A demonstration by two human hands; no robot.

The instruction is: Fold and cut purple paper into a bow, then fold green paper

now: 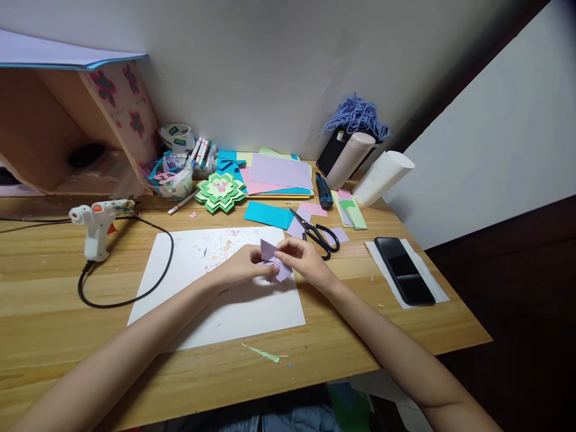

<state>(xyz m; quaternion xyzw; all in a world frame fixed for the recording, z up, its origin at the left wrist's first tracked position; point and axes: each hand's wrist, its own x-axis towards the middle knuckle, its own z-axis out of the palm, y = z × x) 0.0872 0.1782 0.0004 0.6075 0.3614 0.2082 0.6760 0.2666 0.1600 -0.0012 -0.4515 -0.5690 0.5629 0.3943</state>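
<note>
Between both hands is a folded piece of lilac paper [283,273], held above the right part of a white paper sheet [180,318] that bears coloured specks. My left hand [245,264] pinches the paper from the left, its fingertips partly behind the folds. On the other side, my right hand [303,261] is closed with thumb and fingers on the paper's upper right edge. Black-handled scissors [317,234] lie just beyond my right hand, partly over lilac paper pieces [297,227]. A blue paper strip [267,214] rests to their left.
A white glue gun [96,231] with a looping black cord stands at left. Along the back are a green layered paper flower [220,193], a tub of scraps [173,183], stacked coloured paper [281,174] and a utility knife [323,192]. A phone [405,270] lies at right.
</note>
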